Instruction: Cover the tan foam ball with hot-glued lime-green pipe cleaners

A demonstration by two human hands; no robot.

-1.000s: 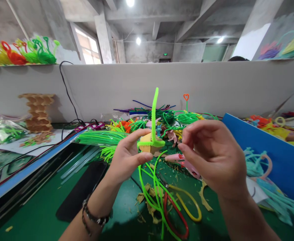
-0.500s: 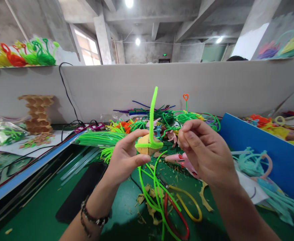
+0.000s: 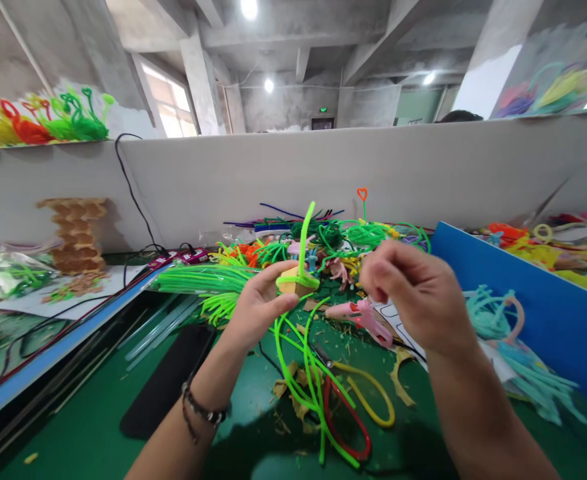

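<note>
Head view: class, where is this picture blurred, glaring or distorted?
Head view: the right hand is motion-blurred at its fingertips; the left hand and its green pipe cleaner are sharp; the ceiling lamp glares white; the pillar tilts outward, probably wide-angle stretch.

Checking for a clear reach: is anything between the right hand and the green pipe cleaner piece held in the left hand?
Nothing visible. Open air separates the right hand from the green pipe cleaner piece in the left hand; the pink glue gun lies lower, on the table.
</note>
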